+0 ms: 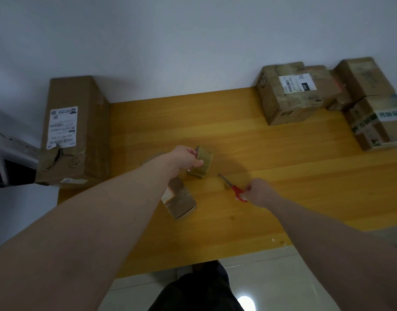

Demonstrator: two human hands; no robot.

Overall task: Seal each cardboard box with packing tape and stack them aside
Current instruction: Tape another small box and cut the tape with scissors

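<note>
Our right hand [259, 192] gripped red scissors [234, 188] on the yellow wood table [282, 158]; left hand [186, 159] clutched the tape roll [203, 161] beside a small box [179, 198]. Stacked boxes [289, 93] sat against the white wall [170, 41].

The yellow-orange wooden table [260, 158] has a smooth, faintly sheeny top with long grain streaks, and just past its near edge the pale floor tiles [271, 283] are glossy enough to mirror a lamp. At the table's middle, the tan roll of packing tape [204, 161] looks slick and semi-clear, the small brown cardboard box [180, 199] matt with shiny tape strips, and the scissors [234, 188] pair dull metal blades with glossy red plastic handles. Along the table's far edge, the tall brown cardboard carton [78, 131] is matt and torn rough beneath its white paper label, and the stacked brown cardboard boxes [289, 95] carry paper labels and glossy tape.
</note>
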